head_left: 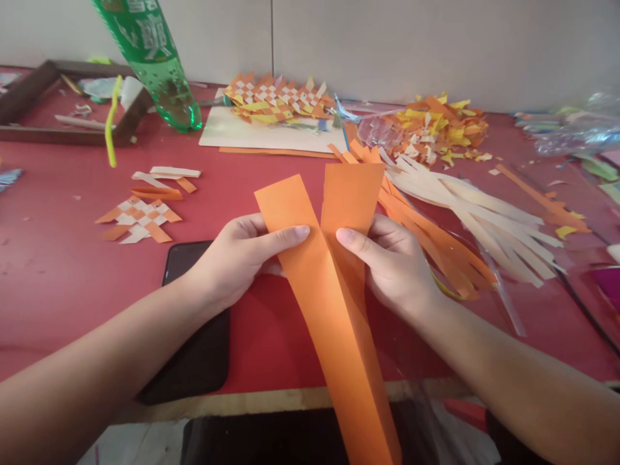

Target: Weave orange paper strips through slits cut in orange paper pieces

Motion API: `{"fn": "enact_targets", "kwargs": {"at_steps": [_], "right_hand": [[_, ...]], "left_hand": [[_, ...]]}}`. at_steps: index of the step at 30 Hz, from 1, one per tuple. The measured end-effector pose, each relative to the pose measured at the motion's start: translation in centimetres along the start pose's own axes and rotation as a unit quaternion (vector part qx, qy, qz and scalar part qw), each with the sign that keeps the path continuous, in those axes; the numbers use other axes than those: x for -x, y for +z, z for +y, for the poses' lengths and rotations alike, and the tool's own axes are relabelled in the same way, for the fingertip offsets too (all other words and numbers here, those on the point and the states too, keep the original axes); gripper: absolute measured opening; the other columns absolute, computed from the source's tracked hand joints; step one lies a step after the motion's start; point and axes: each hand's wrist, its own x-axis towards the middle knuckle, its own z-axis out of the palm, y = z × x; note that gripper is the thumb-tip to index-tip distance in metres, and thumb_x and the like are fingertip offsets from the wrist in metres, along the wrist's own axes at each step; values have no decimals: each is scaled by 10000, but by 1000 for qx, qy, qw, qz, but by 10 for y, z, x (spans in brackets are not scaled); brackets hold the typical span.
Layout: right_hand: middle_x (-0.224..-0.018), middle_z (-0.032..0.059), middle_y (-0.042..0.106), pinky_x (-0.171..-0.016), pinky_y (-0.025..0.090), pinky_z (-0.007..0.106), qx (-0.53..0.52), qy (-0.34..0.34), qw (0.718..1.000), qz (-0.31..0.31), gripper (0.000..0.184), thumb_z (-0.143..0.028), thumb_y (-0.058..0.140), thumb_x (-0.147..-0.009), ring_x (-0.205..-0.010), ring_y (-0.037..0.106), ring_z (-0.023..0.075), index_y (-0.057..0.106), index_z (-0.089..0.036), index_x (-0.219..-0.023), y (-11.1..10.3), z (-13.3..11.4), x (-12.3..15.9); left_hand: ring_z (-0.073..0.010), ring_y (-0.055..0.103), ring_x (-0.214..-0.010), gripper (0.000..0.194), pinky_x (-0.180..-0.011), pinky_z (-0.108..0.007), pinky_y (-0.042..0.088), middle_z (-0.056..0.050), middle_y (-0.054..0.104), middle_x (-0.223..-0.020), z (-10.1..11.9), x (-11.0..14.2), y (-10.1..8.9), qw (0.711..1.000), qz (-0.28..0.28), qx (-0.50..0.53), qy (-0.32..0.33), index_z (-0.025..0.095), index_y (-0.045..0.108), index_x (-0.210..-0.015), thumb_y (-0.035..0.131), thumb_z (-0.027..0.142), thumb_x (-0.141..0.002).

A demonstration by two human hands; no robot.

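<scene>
A long orange sheet of paper (334, 323) hangs over the table's front edge, creased lengthwise and parted into two flaps at its upper end. My left hand (242, 255) pinches the left flap, thumb on top and fingers behind. On the other flap my right hand (400, 261) has the same grip, its thumb near the split. Below my left forearm lies a black phone (198, 355), partly covered. Orange paper strips (436, 242) and cream paper strips (484, 200) fan out beyond my right hand.
A green bottle (167, 84) stands at the back left beside a dark wooden frame (29, 132). A small woven paper fish (140, 219) lies left of the phone. Woven pieces (276, 97) rest on a white board (213, 132); paper scraps (436, 126) are heaped at the back.
</scene>
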Motion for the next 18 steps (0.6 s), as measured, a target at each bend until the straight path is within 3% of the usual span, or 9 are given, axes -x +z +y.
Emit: {"fn": "enact_targets", "kwargs": {"at_steps": [5, 9, 11, 15, 18], "right_hand": [[-941, -6, 770, -817, 600, 367, -6, 7, 1000, 17, 89, -326, 765, -796, -867, 726, 197, 733, -276, -863, 0, -1, 0], [-953, -14, 770, -836, 599, 376, -23, 19, 999, 21, 109, -336, 773, -788, -879, 725, 200, 735, -288, -878, 0, 0, 0], [-929, -8, 769, -822, 603, 385, -41, 25, 999, 20, 104, -354, 767, -790, -861, 725, 209, 736, -284, -860, 0, 0, 0], [-919, 26, 771, -794, 605, 409, -78, 50, 995, -41, 152, -417, 715, -830, -840, 731, 233, 743, -271, -859, 2, -1, 2], [-929, 7, 775, -801, 599, 372, -47, 25, 998, -23, 110, -344, 777, -785, -852, 730, 209, 746, -270, -861, 1, 1, 3]], "left_hand": [[-238, 744, -899, 205, -696, -282, 626, -76, 779, -1007, 1, 1, 0, 1000, 0, -3, 2, 197, 775, -914, 757, 362, -792], [-225, 745, -897, 250, -687, -248, 611, -85, 779, -1023, 0, 2, 0, 999, -37, -32, 5, 196, 771, -985, 768, 350, -788], [-227, 746, -897, 266, -731, -264, 610, -91, 780, -1023, 0, 2, 0, 998, -50, -37, -3, 182, 772, -992, 779, 341, -779], [-226, 747, -891, 245, -827, -313, 605, -84, 782, -1021, 1, 2, 0, 999, -31, -4, 5, 175, 773, -1003, 766, 302, -794], [-234, 744, -905, 234, -870, -344, 597, -83, 780, -1039, 0, 2, 0, 1000, -18, 13, 15, 173, 772, -1010, 762, 268, -796]]}}
